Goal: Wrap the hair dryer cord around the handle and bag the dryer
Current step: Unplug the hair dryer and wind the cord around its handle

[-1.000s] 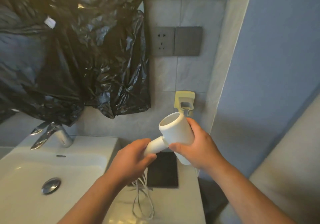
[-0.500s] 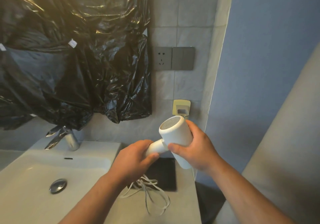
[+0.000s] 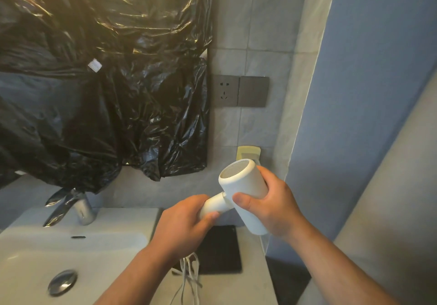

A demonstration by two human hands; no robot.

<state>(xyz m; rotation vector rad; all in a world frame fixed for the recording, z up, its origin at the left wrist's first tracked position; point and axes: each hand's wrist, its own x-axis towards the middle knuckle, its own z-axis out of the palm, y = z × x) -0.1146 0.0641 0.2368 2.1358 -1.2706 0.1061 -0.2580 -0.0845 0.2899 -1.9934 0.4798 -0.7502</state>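
Note:
I hold a white hair dryer point(image 3: 241, 181) in the air above the counter, its mesh end tilted up toward the wall. My right hand point(image 3: 267, 205) grips the barrel from the right side. My left hand point(image 3: 184, 226) is closed around the handle, which points down and left. The white cord point(image 3: 189, 274) hangs in loose loops from under my left hand down to the counter. A flat black rectangle point(image 3: 220, 250), possibly the bag, lies on the counter below the dryer.
A white sink basin point(image 3: 71, 245) with a chrome tap point(image 3: 71, 207) and drain point(image 3: 62, 282) is at the left. Black plastic sheeting point(image 3: 106, 80) covers the wall above it. A grey socket plate point(image 3: 241, 91) and a yellowish wall holder point(image 3: 248, 151) sit behind the dryer.
The dryer's mesh end has turned more toward me. The cord loops, spread on the counter before, now hang gathered and narrower under my left hand. The view has tilted upward.

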